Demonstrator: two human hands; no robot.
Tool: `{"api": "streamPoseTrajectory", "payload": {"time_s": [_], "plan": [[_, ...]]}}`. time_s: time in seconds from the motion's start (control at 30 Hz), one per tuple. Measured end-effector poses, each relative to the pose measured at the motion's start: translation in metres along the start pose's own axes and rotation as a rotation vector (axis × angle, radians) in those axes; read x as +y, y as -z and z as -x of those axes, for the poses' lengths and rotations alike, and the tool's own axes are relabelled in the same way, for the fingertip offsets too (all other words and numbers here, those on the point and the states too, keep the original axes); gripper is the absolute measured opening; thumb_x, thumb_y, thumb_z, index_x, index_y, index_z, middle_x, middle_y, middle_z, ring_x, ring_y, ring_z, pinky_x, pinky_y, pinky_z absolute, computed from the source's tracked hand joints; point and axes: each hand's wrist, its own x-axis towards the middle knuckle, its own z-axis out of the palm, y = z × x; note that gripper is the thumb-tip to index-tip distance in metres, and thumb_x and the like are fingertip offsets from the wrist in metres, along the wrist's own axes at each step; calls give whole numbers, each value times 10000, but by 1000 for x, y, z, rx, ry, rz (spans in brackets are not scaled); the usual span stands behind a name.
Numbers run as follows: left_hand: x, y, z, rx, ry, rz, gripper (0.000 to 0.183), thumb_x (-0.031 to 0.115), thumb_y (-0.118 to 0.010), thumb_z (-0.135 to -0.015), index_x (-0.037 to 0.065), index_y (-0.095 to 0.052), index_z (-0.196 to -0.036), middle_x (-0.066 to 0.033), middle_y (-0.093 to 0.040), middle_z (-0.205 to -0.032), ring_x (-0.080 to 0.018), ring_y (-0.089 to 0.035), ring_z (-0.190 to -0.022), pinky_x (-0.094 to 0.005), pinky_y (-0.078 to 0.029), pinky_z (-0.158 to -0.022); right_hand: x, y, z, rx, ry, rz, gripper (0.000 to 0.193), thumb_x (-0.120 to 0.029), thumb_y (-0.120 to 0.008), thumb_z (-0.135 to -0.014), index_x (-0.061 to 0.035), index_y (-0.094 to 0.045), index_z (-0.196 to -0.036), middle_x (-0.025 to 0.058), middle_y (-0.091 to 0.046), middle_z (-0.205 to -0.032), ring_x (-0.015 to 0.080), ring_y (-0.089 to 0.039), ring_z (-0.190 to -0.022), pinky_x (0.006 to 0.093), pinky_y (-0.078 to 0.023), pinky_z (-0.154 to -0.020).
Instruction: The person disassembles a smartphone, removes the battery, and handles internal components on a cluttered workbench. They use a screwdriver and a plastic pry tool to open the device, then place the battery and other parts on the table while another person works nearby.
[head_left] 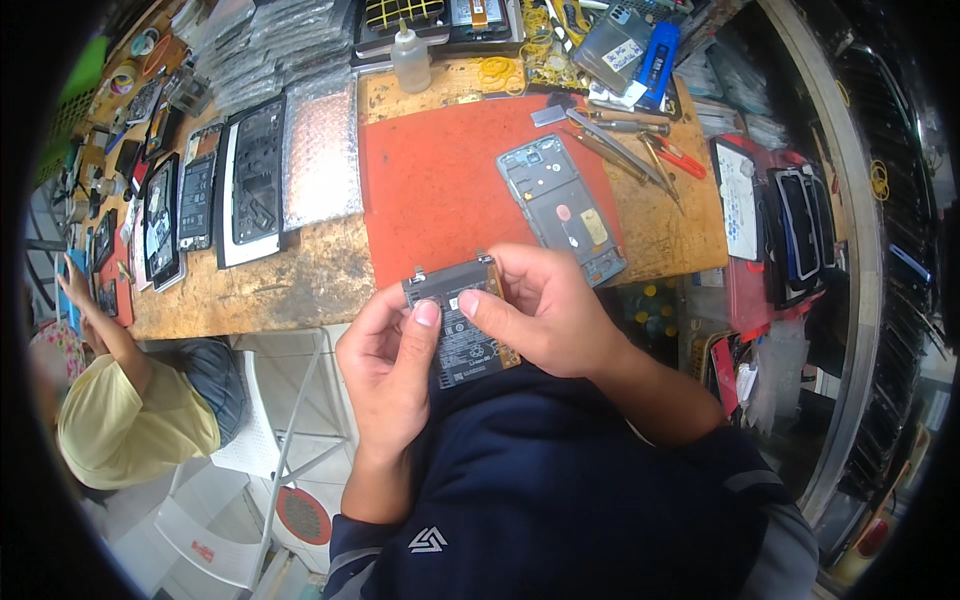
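Observation:
A flat black phone battery [466,345] with pale print is held up in front of me, just off the table's near edge. My left hand [388,350] grips its left side, the thumb lying on its face. On the other side my right hand [545,315] is closed on it too, thumb pressed near the top and fingers behind. Small metallic tabs stick up at the battery's top corners. Beyond my right hand a grey phone frame [565,210], its inside showing, lies slanted on the red work mat [430,165].
Tweezers [630,155] and red-handled pliers [680,157] lie right of the mat, near a blue tool [657,65]. A clear dropper bottle [410,60] stands behind it. Opened devices [253,180] and bubble wrap [322,160] line the left. Another person in a yellow shirt [140,415] sits at left.

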Motion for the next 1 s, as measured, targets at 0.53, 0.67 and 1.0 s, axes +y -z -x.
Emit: {"api": "streamPoseTrajectory", "payload": {"time_s": [0.53,0.67,1.0], "plan": [[-2,0,-1,17,-13,-61,223,60,-660,-1084,-67,-690,-1265,-28,-732,-1035,-51,-616,-888,-223,-484,-793,0,1,-3,-19,-62,-43,104,-111,-716,-1044,-34,-678,-987,-52,-634,-803,-7,-547,-737,225,-441,-621],[-1,1,-4,74,-9,-17,227,61,-658,-1085,-67,-688,-1269,-32,-733,-1032,-54,-619,-886,-224,-487,-793,-6,20,-8,-120,-109,-125,68,-75,-673,-1065,-19,-665,-1026,-18,-687,-903,36,-603,-781,238,-490,-681],[-6,2,0,3,-59,-33,239,72,-673,-1084,-62,-687,-1280,-54,-750,-1095,-70,-652,-949,-229,-505,-843,9,2,-5,0,-1,100,222,-159,-790,-993,-40,-610,-944,-30,-616,-765,5,-552,-678,229,-443,-574]]}}
